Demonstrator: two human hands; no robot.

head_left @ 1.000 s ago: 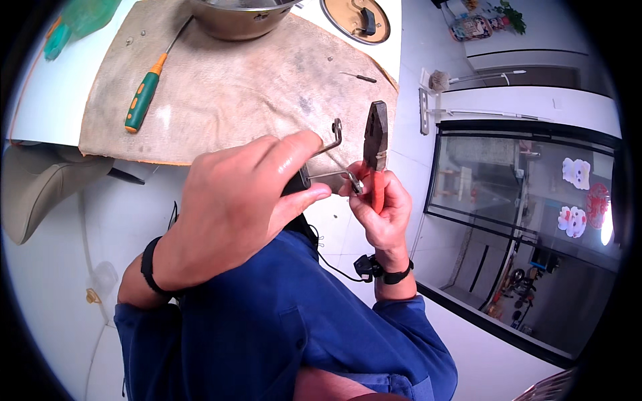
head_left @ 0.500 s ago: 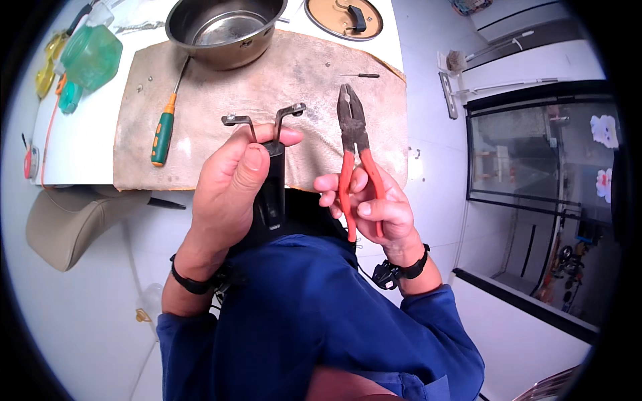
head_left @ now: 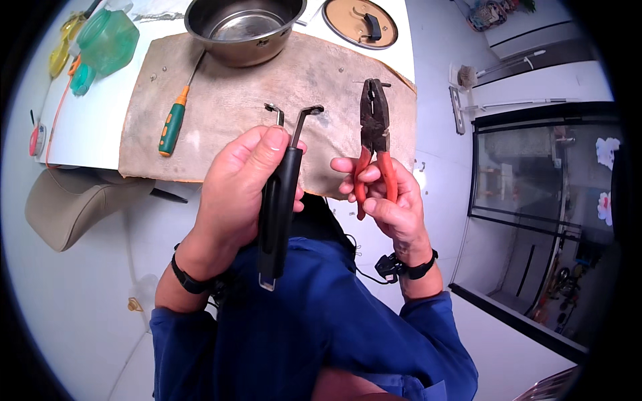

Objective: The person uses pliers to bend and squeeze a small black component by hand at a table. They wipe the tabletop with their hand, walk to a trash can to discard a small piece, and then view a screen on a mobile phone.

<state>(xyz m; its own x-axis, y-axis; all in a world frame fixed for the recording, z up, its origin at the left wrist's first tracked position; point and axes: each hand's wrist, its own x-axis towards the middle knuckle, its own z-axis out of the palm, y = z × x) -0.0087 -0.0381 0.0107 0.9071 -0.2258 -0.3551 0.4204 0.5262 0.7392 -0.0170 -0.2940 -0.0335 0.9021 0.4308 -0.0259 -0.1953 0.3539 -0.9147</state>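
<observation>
My left hand [head_left: 237,177] is closed round a black pan handle [head_left: 275,220]. Two bent metal prongs rise from the handle's far end, and a metal loop ends its near end, which hangs over my lap. In my right hand [head_left: 394,194] is a pair of combination pliers [head_left: 374,127] with red grips. Their dark jaws point away from me, over the cloth's right part, and do not touch the handle. Beyond my hands a steel pot [head_left: 244,50] without its long handle stands on the brown cloth [head_left: 221,93].
A green and orange screwdriver [head_left: 174,127] lies on the cloth, left of my hands. A round lid [head_left: 341,17] rests at the table's far right. At the far left stands a green plastic jar [head_left: 110,47]. A beige padded seat [head_left: 80,207] is beside the table.
The pan handle has turned in my left hand, so its long side and near end now show. My right hand has shifted slightly rightward with the pliers, and the grips are closer together.
</observation>
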